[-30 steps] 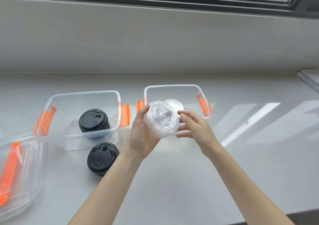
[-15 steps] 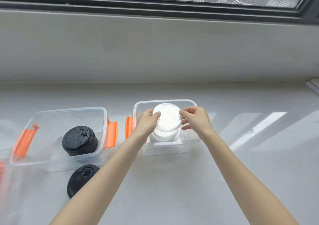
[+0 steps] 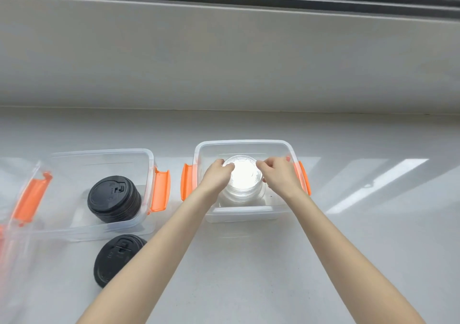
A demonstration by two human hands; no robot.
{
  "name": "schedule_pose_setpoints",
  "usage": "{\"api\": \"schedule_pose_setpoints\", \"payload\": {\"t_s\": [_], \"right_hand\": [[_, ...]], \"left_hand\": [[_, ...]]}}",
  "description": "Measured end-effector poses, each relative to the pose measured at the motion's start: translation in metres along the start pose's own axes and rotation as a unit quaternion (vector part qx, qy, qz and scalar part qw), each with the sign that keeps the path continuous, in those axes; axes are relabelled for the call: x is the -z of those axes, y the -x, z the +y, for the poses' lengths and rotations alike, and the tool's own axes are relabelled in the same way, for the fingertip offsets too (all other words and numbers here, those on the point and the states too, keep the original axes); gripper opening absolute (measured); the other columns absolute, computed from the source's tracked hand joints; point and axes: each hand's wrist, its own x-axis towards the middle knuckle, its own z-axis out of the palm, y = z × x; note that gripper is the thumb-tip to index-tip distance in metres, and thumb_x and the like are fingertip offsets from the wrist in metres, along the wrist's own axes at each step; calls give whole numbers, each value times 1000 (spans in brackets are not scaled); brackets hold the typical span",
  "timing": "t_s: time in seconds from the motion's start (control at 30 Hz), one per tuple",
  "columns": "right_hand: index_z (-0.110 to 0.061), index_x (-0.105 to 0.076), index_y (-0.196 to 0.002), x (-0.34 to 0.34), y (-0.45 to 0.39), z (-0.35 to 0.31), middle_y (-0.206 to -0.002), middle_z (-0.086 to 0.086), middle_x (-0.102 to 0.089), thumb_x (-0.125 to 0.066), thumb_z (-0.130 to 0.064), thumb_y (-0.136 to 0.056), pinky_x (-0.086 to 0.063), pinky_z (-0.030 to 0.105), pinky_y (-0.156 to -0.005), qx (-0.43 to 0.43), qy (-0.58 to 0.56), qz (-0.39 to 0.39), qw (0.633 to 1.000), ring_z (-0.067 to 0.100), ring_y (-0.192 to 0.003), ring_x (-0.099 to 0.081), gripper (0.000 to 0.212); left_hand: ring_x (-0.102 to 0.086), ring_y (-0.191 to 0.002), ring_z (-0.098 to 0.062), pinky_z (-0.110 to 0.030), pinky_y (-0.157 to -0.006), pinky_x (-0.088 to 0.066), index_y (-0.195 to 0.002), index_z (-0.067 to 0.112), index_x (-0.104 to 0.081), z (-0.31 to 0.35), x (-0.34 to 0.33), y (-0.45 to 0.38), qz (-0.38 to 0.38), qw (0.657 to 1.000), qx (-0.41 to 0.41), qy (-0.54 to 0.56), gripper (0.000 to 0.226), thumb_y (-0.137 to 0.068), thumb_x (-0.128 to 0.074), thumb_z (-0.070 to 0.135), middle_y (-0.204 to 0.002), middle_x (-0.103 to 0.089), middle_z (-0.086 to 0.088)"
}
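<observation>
Fingertips [image 3: 229, 166] of the left hand [image 3: 216, 177] and of the right hand [image 3: 280, 174] are curled and pinched on opposite edges of the top of the clear lid stack [image 3: 245, 189]. That stack is set inside the right clear container [image 3: 244, 142], near its middle: upright, axis vertical, flat top facing up. Embossed marks are seen on the black lid stack [image 3: 113, 199] in the left clear container [image 3: 99, 152] and on the loose black lids [image 3: 117, 259] lying on the counter [image 3: 249, 274] just in front of it — not readable. Two orange clasps [image 3: 161, 190] are folded outward between the containers. The right container's near wall is crossed by both wrists.
</observation>
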Motion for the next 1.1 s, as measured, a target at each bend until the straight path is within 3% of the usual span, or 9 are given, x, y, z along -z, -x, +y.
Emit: {"api": "schedule_pose_setpoints", "payload": {"t_s": [0.13, 0.2, 0.3, 0.4, 0.5, 0.63, 0.77, 0.9, 1.1], "right_hand": [[-4, -64, -106, 5, 6, -6, -88, 11, -66, -44, -30, -91, -34, 28, -100, 7, 15, -10, 1000, 23, -99, -53, 36], [-6, -58, -118, 7, 11, -12, -107, 13, -67, -44, -31, -91, -33, 34, -107, 17, 24, -6, 1000, 23, -109, -53, 39], [-9, -51, -126, 6, 23, -26, -124, 12, -60, -45, -30, -90, -34, 38, -108, 54, 21, 5, 998, 24, -117, -53, 42], [-11, -57, -119, 2, 42, -47, -115, 7, -64, -47, -26, -90, -44, 32, -93, 112, -15, 18, 993, 20, -104, -58, 34], [-12, -64, -106, -8, 70, -69, -91, 2, -67, -52, -20, -89, -49, 32, -83, 166, -95, -1, 982, 18, -90, -63, 22], [-13, -67, -93, -31, 108, -83, -77, 3, -68, -57, -9, -86, -52, 27, -69, 188, -191, -125, 955, 13, -70, -65, 13], [-21, -66, -86, -73, 134, -73, -77, 0, -67, -61, -10, -84, -51, 25, -68, 179, -126, -249, 943, 10, -71, -63, 12], [-17, -61, -110, -120, 146, -50, -101, 3, -64, -66, -18, -79, -50, 25, -76, 161, 19, -288, 944, 12, -91, -60, 31], [-18, -33, -137, -166, 149, -30, -127, 7, -48, -75, -21, -69, -38, 24, -90, 144, 56, -278, 948, 17, -114, -47, 79]], "left_hand": [[-21, -143, -19, -32, -112, -20, -144, 14, -22, 7, 6, 10, -4, 1000, -17, 13, 54, -93, -37, 26, -156, -21, -1], [-23, -142, -19, -32, -112, -21, -142, 17, -27, 12, 14, 21, 11, 999, -30, 13, 52, -92, -38, 27, -154, -26, -2], [-45, -126, -20, -36, -110, -34, -132, 19, -43, 15, 34, 42, 14, 997, -58, 55, 43, -89, -44, 25, -138, -47, -5], [-60, -103, -20, -35, -98, -43, -111, 16, -57, 15, 60, 73, -15, 990, -94, 100, 24, -89, -47, 18, -108, -63, -7], [-65, -99, -15, -30, -92, -47, -103, 14, -65, 0, 90, 105, -24, 988, -130, 85, 22, -90, -48, 18, -104, -69, -4], [-68, -97, -12, -26, -86, -47, -97, 13, -70, -43, 129, 138, -42, 992, -112, 41, 22, -89, -50, 18, -102, -74, -1], [-69, -88, -16, -27, -82, -48, -85, 14, -71, -94, 163, 163, 37, 996, -60, 51, 18, -87, -54, 15, -85, -76, 2], [-60, -91, -17, -24, -75, -46, -89, 17, -65, -140, 176, 169, 158, 982, -50, 86, 11, -81, -63, 9, -97, -67, -4], [-45, -120, -11, -31, -100, -39, -131, 20, -42, -192, 178, 151, 116, 993, -29, -20, 95, -45, -78, 35, -126, -50, 6]]}}
